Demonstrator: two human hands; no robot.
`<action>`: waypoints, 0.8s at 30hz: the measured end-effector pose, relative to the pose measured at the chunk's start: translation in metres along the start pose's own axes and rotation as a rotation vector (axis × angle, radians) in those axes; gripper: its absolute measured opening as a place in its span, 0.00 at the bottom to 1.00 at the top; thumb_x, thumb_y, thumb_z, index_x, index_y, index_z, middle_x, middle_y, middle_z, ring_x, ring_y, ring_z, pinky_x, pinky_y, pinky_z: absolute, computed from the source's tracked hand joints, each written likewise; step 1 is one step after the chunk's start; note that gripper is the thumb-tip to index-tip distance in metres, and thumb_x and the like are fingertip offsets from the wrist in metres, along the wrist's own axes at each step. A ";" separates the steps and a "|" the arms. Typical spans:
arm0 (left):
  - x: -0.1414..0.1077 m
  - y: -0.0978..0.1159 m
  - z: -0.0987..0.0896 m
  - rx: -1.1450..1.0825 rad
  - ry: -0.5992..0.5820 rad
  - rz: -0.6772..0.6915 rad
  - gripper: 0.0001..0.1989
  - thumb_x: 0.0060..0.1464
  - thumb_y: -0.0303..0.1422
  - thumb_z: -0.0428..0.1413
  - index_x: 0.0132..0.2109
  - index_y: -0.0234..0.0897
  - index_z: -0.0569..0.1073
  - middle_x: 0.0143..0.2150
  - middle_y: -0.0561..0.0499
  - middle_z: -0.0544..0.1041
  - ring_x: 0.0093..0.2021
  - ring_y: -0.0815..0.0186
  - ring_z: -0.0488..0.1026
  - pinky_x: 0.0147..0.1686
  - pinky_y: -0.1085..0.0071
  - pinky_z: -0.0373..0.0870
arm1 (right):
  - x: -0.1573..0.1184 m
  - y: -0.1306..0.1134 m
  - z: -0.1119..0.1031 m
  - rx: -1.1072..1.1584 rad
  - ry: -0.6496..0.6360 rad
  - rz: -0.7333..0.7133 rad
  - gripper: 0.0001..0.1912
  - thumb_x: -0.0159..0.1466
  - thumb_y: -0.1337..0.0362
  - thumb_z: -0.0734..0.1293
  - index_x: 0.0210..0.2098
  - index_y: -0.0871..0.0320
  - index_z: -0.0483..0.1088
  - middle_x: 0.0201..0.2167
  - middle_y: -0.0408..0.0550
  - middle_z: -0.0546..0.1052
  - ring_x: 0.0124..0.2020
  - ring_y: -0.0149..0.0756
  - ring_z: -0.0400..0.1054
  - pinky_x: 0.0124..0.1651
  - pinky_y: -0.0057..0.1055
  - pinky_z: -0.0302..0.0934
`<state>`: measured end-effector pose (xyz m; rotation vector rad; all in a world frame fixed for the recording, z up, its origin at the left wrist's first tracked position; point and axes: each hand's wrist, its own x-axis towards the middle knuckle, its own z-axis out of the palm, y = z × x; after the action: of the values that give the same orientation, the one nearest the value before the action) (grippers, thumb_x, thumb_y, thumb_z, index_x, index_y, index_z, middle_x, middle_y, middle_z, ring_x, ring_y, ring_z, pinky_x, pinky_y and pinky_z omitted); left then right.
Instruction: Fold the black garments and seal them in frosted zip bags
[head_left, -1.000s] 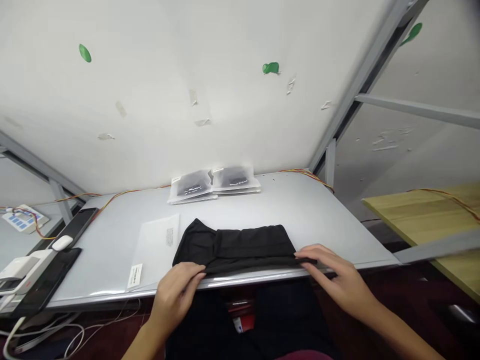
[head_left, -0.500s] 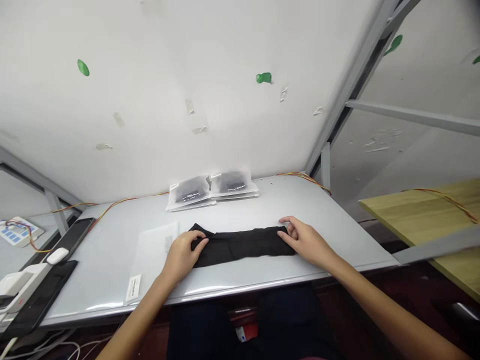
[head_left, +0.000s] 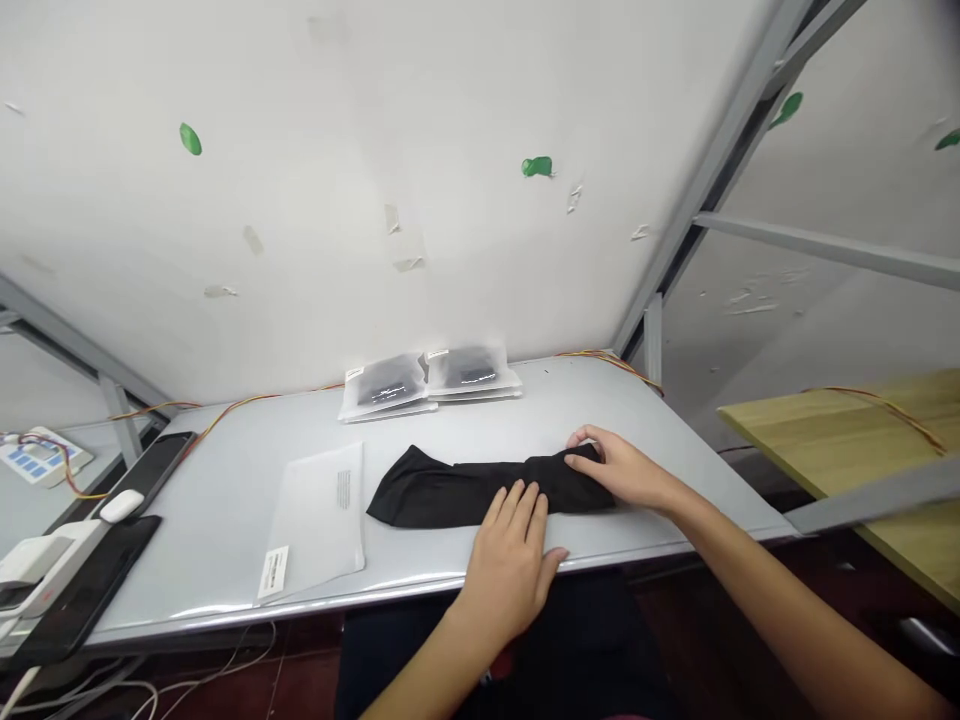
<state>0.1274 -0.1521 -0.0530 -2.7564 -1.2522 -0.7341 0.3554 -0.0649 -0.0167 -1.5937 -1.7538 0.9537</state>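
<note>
My left hand (head_left: 510, 570) was open, its straight, spread fingers (head_left: 519, 510) resting on the near edge of a long, folded strip of soft black fabric (head_left: 442, 495). My right hand (head_left: 622, 470) was curled closed over the fabric's right end, its fingers (head_left: 585, 447) gripping the folds. The fabric lay flat between my hands, on a pale grey table top (head_left: 660, 480), and extended left past my left fingers. Just left of its tapered end lay a translucent plastic sleeve (head_left: 315, 505) bearing a white label (head_left: 274, 572). Beyond my fingers, against the white wall (head_left: 375, 150), stood two frosted plastic bags (head_left: 427, 382) with dark contents. Farther left of my fingers rested a white computer mouse (head_left: 121, 506).
</note>
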 end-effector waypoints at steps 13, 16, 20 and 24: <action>-0.018 -0.010 -0.019 -0.120 0.307 -0.151 0.19 0.68 0.26 0.52 0.63 0.38 0.74 0.54 0.40 0.82 0.55 0.51 0.79 0.53 0.50 0.81 | 0.020 -0.084 0.016 -0.276 0.006 0.034 0.13 0.58 0.65 0.69 0.44 0.54 0.71 0.23 0.40 0.74 0.25 0.37 0.67 0.29 0.31 0.56; -0.027 -0.025 -0.024 -0.097 0.362 -0.175 0.18 0.68 0.25 0.52 0.61 0.37 0.75 0.53 0.41 0.83 0.57 0.52 0.79 0.55 0.50 0.81 | 0.019 -0.093 0.067 -0.353 0.011 0.014 0.13 0.61 0.62 0.71 0.45 0.56 0.70 0.27 0.46 0.78 0.31 0.43 0.73 0.34 0.34 0.59; -0.040 -0.037 -0.033 -0.104 0.329 -0.174 0.16 0.68 0.24 0.52 0.58 0.36 0.76 0.55 0.41 0.82 0.59 0.54 0.78 0.56 0.53 0.82 | 0.006 -0.084 0.090 -0.233 -0.010 -0.030 0.13 0.72 0.54 0.63 0.47 0.55 0.69 0.28 0.45 0.78 0.32 0.43 0.75 0.36 0.34 0.62; -0.046 -0.040 -0.035 -0.093 0.304 -0.162 0.16 0.68 0.25 0.52 0.58 0.38 0.77 0.55 0.42 0.82 0.57 0.55 0.80 0.57 0.51 0.81 | -0.015 -0.056 0.064 -0.077 0.253 0.009 0.22 0.73 0.44 0.56 0.42 0.53 0.71 0.25 0.43 0.74 0.27 0.41 0.71 0.33 0.35 0.62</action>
<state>0.0583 -0.1649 -0.0487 -2.5012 -1.4139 -1.1997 0.2733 -0.0894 -0.0070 -1.6905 -1.6253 0.6618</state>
